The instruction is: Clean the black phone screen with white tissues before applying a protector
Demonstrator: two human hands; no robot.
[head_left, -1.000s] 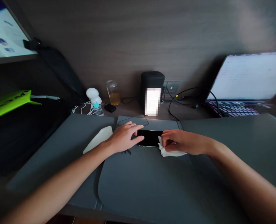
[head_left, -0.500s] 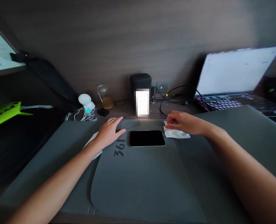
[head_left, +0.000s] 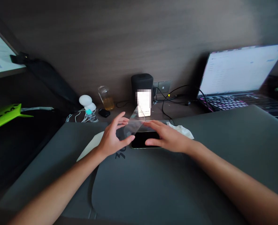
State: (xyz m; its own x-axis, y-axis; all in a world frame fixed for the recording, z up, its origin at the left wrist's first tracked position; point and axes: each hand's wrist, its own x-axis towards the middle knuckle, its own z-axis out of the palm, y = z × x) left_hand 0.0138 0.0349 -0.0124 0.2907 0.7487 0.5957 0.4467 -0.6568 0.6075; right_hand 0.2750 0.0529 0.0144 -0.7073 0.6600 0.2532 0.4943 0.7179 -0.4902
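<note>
My left hand [head_left: 112, 139] curves around the left end of a thin clear film [head_left: 133, 125], its thumb and fingers at the film's edges. The film tilts above a black-screened phone [head_left: 139, 142] lying on a grey mat. My right hand [head_left: 168, 136] reaches over the right part of the phone, fingers stretched out, fingertips close to the film; whether they touch it I cannot tell. Behind the right hand lies a crumpled white wipe [head_left: 183, 131]. A pale sheet [head_left: 89, 146] shows partly beneath my left hand and wrist.
A lit phone [head_left: 144, 101] leans on a black speaker [head_left: 141, 80] at the back. A laptop [head_left: 242, 75] stands at right with cables [head_left: 176, 101]. Back left are a tilted bottle [head_left: 108, 100], a black fob [head_left: 104, 112] and a white round object [head_left: 85, 100]. The grey mat [head_left: 148, 187] covers the desk.
A clear film now shows raised between my hands. The right hand has moved left from the wipe to over the phone, its fingers straightened. My left hand has turned more upright.
</note>
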